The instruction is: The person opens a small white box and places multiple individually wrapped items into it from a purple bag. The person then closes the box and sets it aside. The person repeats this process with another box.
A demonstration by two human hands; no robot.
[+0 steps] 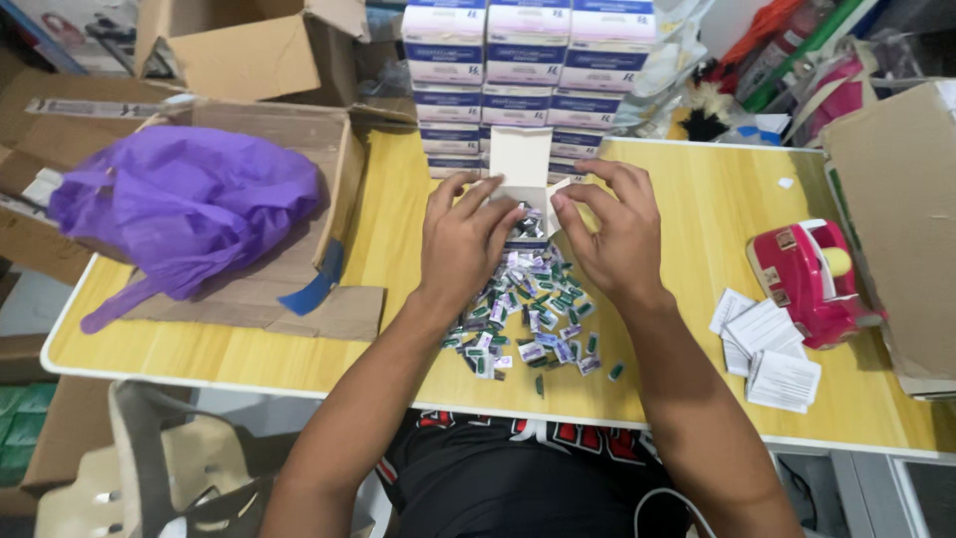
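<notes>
Between both hands (543,234), fingers (498,214) hold open box (525,174).

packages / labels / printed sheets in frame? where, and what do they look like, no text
Small open carton: table centre, white, flap up, between left hand and right hand.
Stacked cartons: behind it, white with purple-blue bands.
Sachets: loose pile below the hands, tiny, green, purple, silver.
Leaflets: right, folded white sheets.
Cardboard boxes: left rear, brown, open.

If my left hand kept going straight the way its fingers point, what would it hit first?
The left hand points up and away, fingertips already at the small open box. Past that, probably the stacked boxes.
</notes>
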